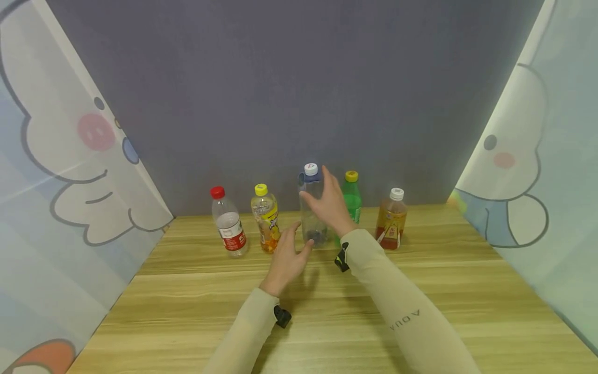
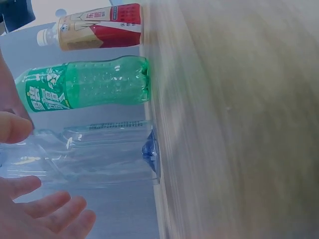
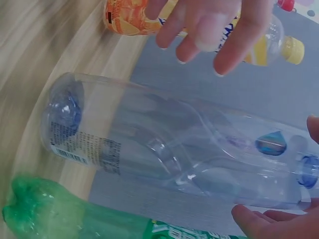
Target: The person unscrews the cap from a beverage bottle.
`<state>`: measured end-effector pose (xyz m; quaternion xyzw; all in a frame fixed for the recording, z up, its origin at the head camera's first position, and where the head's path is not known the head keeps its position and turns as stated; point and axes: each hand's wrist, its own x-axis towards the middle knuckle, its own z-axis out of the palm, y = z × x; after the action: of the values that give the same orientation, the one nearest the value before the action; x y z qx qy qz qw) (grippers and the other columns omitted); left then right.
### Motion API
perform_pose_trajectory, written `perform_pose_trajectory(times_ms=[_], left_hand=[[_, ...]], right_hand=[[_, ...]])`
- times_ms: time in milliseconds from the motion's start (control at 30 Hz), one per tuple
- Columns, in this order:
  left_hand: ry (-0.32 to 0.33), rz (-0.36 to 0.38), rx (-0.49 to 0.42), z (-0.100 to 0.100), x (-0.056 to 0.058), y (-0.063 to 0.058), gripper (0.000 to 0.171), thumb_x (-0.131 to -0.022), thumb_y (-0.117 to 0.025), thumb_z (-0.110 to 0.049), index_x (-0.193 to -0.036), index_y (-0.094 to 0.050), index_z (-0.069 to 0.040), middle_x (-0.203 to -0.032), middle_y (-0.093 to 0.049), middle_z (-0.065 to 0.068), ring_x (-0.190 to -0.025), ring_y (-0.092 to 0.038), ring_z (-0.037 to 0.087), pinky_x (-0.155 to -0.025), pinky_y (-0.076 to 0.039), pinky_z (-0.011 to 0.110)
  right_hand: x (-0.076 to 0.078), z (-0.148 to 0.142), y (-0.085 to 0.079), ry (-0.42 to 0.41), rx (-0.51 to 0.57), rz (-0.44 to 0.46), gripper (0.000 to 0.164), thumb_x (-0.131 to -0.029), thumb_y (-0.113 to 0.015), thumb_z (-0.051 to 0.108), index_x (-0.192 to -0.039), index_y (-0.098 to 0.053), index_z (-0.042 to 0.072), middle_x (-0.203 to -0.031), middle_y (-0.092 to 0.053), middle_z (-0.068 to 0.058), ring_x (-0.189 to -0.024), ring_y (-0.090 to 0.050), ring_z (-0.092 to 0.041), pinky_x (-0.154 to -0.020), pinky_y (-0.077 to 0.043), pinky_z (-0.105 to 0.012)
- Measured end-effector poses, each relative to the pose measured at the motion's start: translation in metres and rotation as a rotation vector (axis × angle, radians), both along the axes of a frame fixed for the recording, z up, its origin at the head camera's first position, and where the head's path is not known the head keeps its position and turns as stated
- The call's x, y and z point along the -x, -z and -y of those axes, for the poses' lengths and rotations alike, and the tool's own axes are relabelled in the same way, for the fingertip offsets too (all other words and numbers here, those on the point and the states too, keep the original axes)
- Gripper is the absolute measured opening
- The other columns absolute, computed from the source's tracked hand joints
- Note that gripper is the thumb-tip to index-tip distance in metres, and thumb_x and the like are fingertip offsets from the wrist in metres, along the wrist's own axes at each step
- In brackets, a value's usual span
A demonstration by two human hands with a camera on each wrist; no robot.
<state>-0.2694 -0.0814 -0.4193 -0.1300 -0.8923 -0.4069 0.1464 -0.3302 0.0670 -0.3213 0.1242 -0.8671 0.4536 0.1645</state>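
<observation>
A tall clear plastic bottle with a white cap stands upright on the wooden table. My right hand is at its upper part, thumb and fingers spread apart around its shoulder; whether they touch it I cannot tell. Lower down, my left hand is just in front and to the left of the bottle, its fingers loosely spread and holding nothing. In the right wrist view, the clear bottle lies between the left hand and the right hand's fingers. Its blue-tinted base meets the table in the left wrist view.
Left of the clear bottle stand a red-capped bottle and a yellow-capped orange drink bottle. On its right are a green bottle and a white-capped amber drink bottle. A grey panel rises behind the row; cartoon-printed panels flank the table.
</observation>
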Motion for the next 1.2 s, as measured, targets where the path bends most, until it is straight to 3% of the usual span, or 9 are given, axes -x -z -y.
perform_pose_trajectory(times_ms=[433, 933, 1200], left_hand=[[-0.003, -0.014, -0.014, 0.001, 0.0, -0.001, 0.066, -0.101, -0.06, -0.036, -0.154, -0.038, -0.003, -0.151, -0.045, 0.02, -0.137, -0.045, 0.039, -0.11, -0.038, 0.056], [-0.015, -0.002, -0.019, 0.004, 0.0, -0.002, 0.076, -0.099, -0.062, -0.038, -0.156, -0.03, 0.0, -0.155, -0.036, 0.023, -0.141, -0.04, 0.042, -0.113, -0.035, 0.057], [0.006, 0.023, -0.033, 0.003, -0.002, -0.005, 0.086, -0.095, -0.065, -0.047, -0.158, -0.027, -0.003, -0.157, -0.034, 0.022, -0.141, -0.04, 0.043, -0.111, -0.036, 0.061]], right_hand=[[0.002, 0.002, 0.007, 0.032, 0.052, -0.017, 0.09, -0.094, -0.071, 0.042, -0.162, -0.02, 0.01, -0.164, -0.028, -0.018, -0.148, -0.03, -0.038, -0.118, -0.027, -0.056], [-0.022, -0.003, 0.011, 0.005, 0.082, -0.053, 0.088, -0.093, -0.073, 0.041, -0.161, -0.025, 0.011, -0.161, -0.034, -0.017, -0.145, -0.036, -0.036, -0.117, -0.031, -0.053], [-0.035, -0.009, 0.014, -0.04, 0.16, -0.085, 0.087, -0.092, -0.076, 0.035, -0.159, -0.028, 0.007, -0.154, -0.043, -0.018, -0.134, -0.049, -0.034, -0.107, -0.045, -0.047]])
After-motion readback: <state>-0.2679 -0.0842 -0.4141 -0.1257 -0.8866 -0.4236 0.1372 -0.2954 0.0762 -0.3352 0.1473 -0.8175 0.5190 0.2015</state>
